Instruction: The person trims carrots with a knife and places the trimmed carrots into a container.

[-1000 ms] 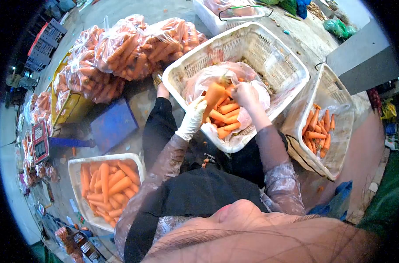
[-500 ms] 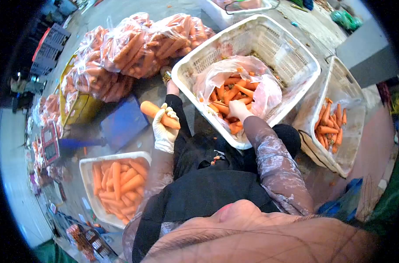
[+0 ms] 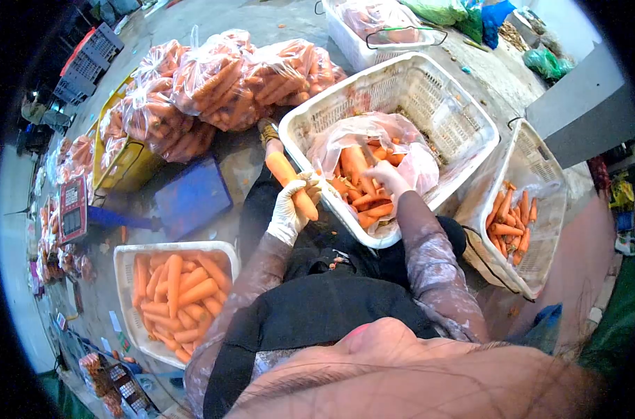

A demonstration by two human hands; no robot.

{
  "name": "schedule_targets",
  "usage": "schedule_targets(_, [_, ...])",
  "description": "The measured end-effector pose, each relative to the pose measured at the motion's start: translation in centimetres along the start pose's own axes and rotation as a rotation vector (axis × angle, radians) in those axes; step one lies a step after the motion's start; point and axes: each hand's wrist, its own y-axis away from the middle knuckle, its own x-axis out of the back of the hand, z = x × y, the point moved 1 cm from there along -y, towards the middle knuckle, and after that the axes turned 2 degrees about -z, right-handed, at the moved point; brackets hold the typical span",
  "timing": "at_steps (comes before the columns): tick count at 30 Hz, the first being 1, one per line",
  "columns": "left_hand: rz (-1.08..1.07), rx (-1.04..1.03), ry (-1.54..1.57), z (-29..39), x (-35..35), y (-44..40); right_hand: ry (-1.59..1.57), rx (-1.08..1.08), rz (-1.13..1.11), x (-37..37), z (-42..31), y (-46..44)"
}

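Head view, left hand point(image 3: 294, 204): gloved, fingers wrapped round one carrot point(image 3: 281, 167).
Carrot's long axis: slanting, one end ahead and left of that hand, the other back and right.
Right hand point(image 3: 387, 177): bare, curled among loose carrots point(image 3: 373, 202) in the open bag point(image 3: 421, 164); whether it grips one I cannot tell.
Nearer hand: the right, touching the loose carrots; the left is just outside the big tub point(image 3: 460, 105).
Count, in glove: one carrot.
Count, open bag: one, ahead of the hands; its carrots overlap too much to count.
Count, white tubs: four; the big tub, one behind-left of the left hand point(image 3: 171, 246), one right of the right hand point(image 3: 534, 157), one beyond both point(image 3: 349, 47).
Count, scale point(image 3: 192, 188): one, left of the left hand.
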Motion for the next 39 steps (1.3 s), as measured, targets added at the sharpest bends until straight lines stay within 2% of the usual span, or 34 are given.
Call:
schedule_targets(3, [-0.05, -0.009, -0.036, 0.0, -1.8, -0.3, -0.541, -0.047, -0.063, 2.7, -5.6, 4.9])
schedule_targets(4, [-0.061, -0.012, -0.032, -0.2, -2.2, -0.8, -0.534, -0.04, -0.056, 3.1, -6.1, 5.3])
schedule_targets(7, [-0.157, 0.016, -0.004, -0.9, -3.5, -2.3, -0.818, 0.044, -0.144, 3.3, -7.7, 7.5])
schedule_targets(8, [-0.169, 0.023, 0.019, -1.2, -4.2, -2.6, -0.776, 0.106, -0.142, 2.8, -8.4, 8.7])
schedule_targets(10, [-0.209, 0.094, 0.061, -2.2, -4.8, -3.4, -0.444, 0.16, -0.214, 2.6, -10.4, 11.7])
schedule_targets(12, [-0.138, 0.2, 0.089, -3.3, -5.2, -3.6, -0.156, 0.406, -0.055, 2.6, -11.3, 13.4])
schedule_targets(14, [-0.109, 0.19, -0.143, -3.5, -4.5, -3.2, -0.248, 0.326, -0.023, 3.5, -11.3, 14.0])
schedule_targets(15, [-0.18, 0.18, -0.167, -3.8, -4.7, -2.8, -0.263, 0.392, 0.043, 4.0, -10.9, 13.9])
schedule_targets(16, [-0.236, 0.066, -0.327, -3.6, -4.7, -2.5, -0.283, 0.46, 0.113, 4.7, -10.6, 13.5])
schedule_targets(17, [-0.28, 0.076, -0.401, -3.1, -4.4, -1.9, -0.325, 0.392, 0.103, 5.4, -9.9, 13.1])
schedule_targets(18, [-0.321, 0.089, -0.475, -1.9, -5.3, -0.6, -0.319, 0.448, 0.119, 6.0, -10.0, 12.7])
schedule_targets(20, [-0.332, 0.051, -0.643, -0.5, -1.8, -0.8, -0.098, 0.408, 0.13, 6.7, -9.7, 11.4])
schedule_targets(22, [-0.327, 0.008, -0.812, 2.1, -1.0, 0.9, 0.335, 0.58, 0.266, 6.3, -6.2, 6.1])
schedule_targets(24, [-0.31, 0.058, -0.785, 5.7, -0.7, 4.2, 0.592, 0.442, 0.212, 4.5, -4.4, 3.1])
schedule_targets(26, [-0.193, 0.082, -0.916, 10.3, -0.6, 9.2, 0.889, 0.328, 0.072, 2.5, -3.1, 2.0])
schedule_targets(27, [0.007, -0.023, -1.183, 12.8, 0.5, 12.0, 0.892, 0.229, -0.002, 1.7, -2.4, 2.1])
schedule_targets(28, [-0.051, -0.153, -1.042, 14.5, 1.5, 14.6, 0.895, 0.219, -0.056, 1.1, -1.7, 2.4])
schedule_targets(29, [-0.072, -0.161, -1.043, 15.1, -1.6, 16.6, 0.881, 0.28, -0.173, 0.3, -0.2, 1.6])
schedule_targets(30, [0.145, -0.021, -1.126, 17.8, -1.5, 19.7, 0.866, 0.351, -0.295, -0.6, 0.5, 1.2])
schedule_targets(31, [0.271, 0.098, -1.347, 19.9, -0.9, 22.7, 0.863, 0.35, -0.296, -1.2, 1.2, 1.0])
schedule_targets(33, [0.521, 0.1, -1.532, 20.9, 0.3, 26.1, 1.086, 0.327, -0.424, -2.2, 1.2, 1.7])
schedule_targets(34, [0.528, 0.095, -1.528, 20.8, 0.8, 26.4, 1.092, 0.333, -0.427, -2.2, 0.9, 1.5])
schedule_targets(36, [0.722, -0.168, -1.486, 20.2, 2.1, 26.7, 0.925, 0.124, -0.48, -1.2, 0.8, 1.5])
schedule_targets(37, [0.716, -0.231, -1.391, 19.2, 2.2, 25.4, 0.902, 0.023, -0.532, -1.0, 1.3, 1.2])
schedule_targets(39, [0.538, -0.201, -1.195, 16.6, 2.4, 21.2, 0.894, -0.053, -0.467, -1.8, 2.1, 0.5])
